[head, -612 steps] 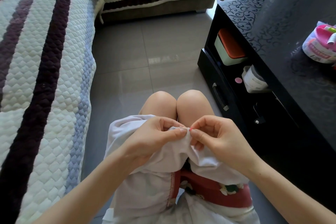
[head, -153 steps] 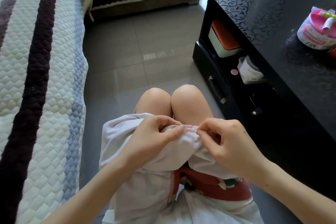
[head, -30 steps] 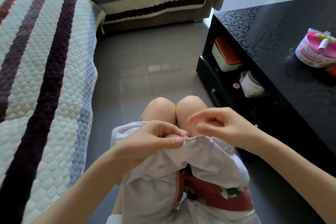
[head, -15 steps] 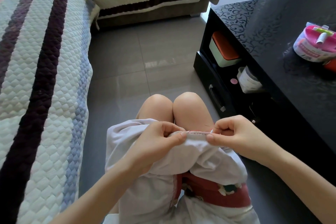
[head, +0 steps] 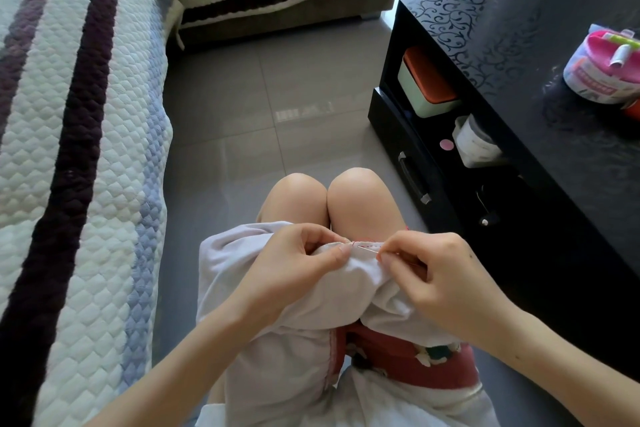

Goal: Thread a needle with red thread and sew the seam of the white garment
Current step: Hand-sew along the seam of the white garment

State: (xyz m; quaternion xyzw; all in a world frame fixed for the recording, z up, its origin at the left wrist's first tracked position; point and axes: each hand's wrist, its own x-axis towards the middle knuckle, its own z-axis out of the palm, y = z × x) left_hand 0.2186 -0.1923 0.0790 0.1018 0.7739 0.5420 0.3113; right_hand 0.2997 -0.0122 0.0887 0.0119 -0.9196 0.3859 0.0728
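A white garment (head: 287, 350) lies bunched over my lap. My left hand (head: 294, 267) pinches its folded seam edge between thumb and fingers. A thin needle (head: 367, 247) lies along that seam, its point toward my left thumb. My right hand (head: 436, 277) pinches the needle's back end with thumb and forefinger. Small red stitches (head: 363, 240) run along the seam between the two hands. The red thread behind the needle is too fine to follow.
A black coffee table (head: 540, 135) stands close on the right, with a pink sewing kit (head: 602, 76) on top and boxes (head: 427, 87) on its shelf. A quilted striped sofa (head: 69, 149) fills the left. Grey tiled floor (head: 270, 114) lies ahead of my knees.
My right hand came back down from its raised pull to the seam and now pinches the needle lying against the fabric. My left hand kept its grip on the seam.
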